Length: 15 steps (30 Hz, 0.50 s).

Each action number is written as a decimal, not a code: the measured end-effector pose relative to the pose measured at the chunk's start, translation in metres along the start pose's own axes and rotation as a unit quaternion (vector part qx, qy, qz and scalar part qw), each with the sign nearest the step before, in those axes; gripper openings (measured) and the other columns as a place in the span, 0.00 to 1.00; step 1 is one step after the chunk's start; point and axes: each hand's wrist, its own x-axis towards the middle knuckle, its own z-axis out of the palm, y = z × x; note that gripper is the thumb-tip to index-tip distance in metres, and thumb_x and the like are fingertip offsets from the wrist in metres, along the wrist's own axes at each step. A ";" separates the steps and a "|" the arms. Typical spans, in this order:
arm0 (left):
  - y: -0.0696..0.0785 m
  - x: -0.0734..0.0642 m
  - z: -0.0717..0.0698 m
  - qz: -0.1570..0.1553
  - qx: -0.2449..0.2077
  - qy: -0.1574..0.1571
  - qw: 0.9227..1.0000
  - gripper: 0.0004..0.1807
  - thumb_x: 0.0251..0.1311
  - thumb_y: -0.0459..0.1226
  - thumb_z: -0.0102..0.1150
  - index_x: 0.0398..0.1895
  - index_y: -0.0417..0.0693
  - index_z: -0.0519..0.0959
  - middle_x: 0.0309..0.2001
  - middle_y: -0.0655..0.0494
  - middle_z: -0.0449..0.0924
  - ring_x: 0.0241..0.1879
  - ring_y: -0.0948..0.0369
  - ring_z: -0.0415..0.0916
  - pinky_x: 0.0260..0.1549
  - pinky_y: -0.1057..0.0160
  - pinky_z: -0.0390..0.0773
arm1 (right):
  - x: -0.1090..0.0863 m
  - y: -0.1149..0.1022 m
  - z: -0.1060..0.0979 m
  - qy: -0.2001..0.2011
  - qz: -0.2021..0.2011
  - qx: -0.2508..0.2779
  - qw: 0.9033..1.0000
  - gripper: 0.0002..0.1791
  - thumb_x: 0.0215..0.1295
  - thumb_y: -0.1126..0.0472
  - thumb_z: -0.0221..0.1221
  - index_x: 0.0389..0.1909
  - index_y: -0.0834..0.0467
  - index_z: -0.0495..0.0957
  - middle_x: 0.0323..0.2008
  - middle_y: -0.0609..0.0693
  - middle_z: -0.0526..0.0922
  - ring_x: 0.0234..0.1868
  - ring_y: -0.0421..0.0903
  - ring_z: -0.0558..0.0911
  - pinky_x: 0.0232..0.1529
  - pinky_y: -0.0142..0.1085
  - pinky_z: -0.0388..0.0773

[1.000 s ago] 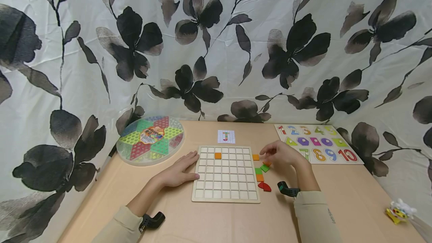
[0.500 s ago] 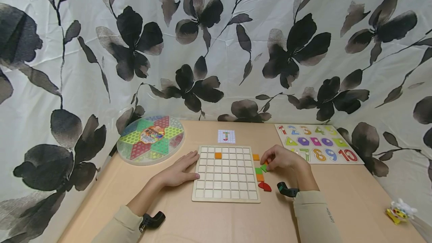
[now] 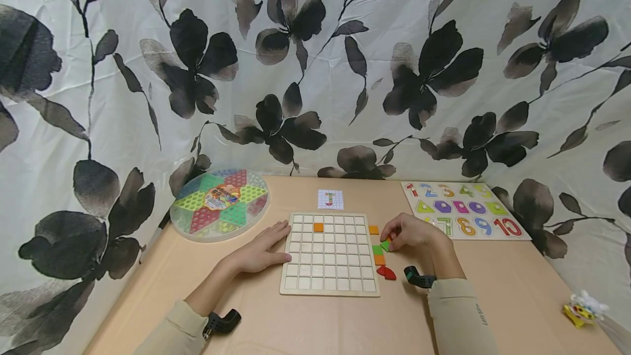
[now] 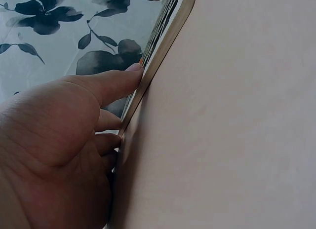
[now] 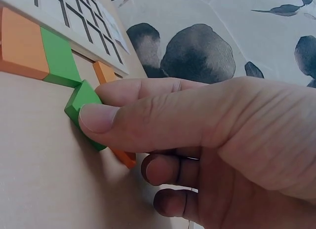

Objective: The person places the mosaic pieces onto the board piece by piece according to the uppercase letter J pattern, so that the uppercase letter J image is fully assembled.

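A gridded wooden board [image 3: 330, 273] lies in the middle of the table, with one orange square tile [image 3: 318, 227] in an upper cell. My left hand [image 3: 253, 251] rests against its left edge, fingers extended, thumb touching the rim. To the right of the board, my right hand [image 3: 416, 234] pinches a green square tile [image 5: 85, 98] between thumb and forefinger, low over the table. Partly behind that tile shows an orange one [image 5: 124, 157]. Another green tile [image 5: 60, 56] and an orange tile [image 5: 23, 44] lie along the board's edge.
Two red curved pieces [image 3: 386, 272] lie near the board's lower right. Behind the board is a small pattern card [image 3: 330, 199]. A round Chinese checkers board [image 3: 197, 229] stands back left, a number puzzle board [image 3: 463, 210] back right. A small yellow-and-white toy [image 3: 584, 308] sits far right.
My right hand has come down slightly from above the loose tiles, and its thumb and forefinger have closed on the green tile. The left hand has stayed at the board's edge.
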 end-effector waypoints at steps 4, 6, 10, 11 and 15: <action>0.000 0.000 0.000 0.000 -0.001 -0.001 1.000 0.47 0.72 0.53 0.60 0.83 0.38 0.54 0.85 0.40 0.42 0.84 0.40 0.37 0.82 0.38 0.40 | 0.000 0.000 0.001 -0.003 -0.007 0.001 1.000 0.09 0.57 0.71 0.73 0.39 0.60 0.89 0.26 0.49 0.78 0.33 0.47 0.75 0.34 0.33 0.71; 0.001 -0.001 0.000 -0.001 -0.002 -0.001 1.000 0.47 0.72 0.53 0.60 0.83 0.39 0.54 0.85 0.40 0.42 0.84 0.41 0.36 0.82 0.38 0.40 | 0.000 0.000 0.001 -0.004 -0.008 0.005 1.000 0.09 0.56 0.71 0.73 0.38 0.60 0.89 0.27 0.49 0.78 0.33 0.47 0.75 0.35 0.33 0.72; 0.002 -0.001 -0.001 0.000 -0.003 0.000 1.000 0.47 0.72 0.53 0.61 0.83 0.38 0.54 0.85 0.40 0.43 0.84 0.40 0.37 0.82 0.38 0.40 | 0.000 0.000 0.001 -0.008 -0.010 0.015 1.000 0.09 0.56 0.71 0.73 0.38 0.62 0.88 0.27 0.50 0.77 0.34 0.48 0.74 0.35 0.33 0.72; 0.001 -0.001 -0.001 -0.001 -0.003 0.001 1.000 0.47 0.72 0.53 0.60 0.83 0.38 0.54 0.85 0.40 0.43 0.84 0.40 0.37 0.82 0.38 0.40 | 0.001 0.000 0.001 -0.008 -0.010 0.018 1.000 0.09 0.56 0.72 0.73 0.38 0.62 0.88 0.27 0.50 0.78 0.34 0.48 0.74 0.35 0.33 0.72; 0.001 -0.001 -0.001 -0.001 -0.003 0.001 1.000 0.46 0.72 0.53 0.60 0.83 0.39 0.54 0.85 0.40 0.43 0.84 0.40 0.37 0.82 0.38 0.40 | 0.002 0.000 0.000 -0.010 -0.011 0.021 1.000 0.09 0.55 0.72 0.74 0.38 0.64 0.87 0.29 0.51 0.81 0.35 0.48 0.75 0.37 0.34 0.74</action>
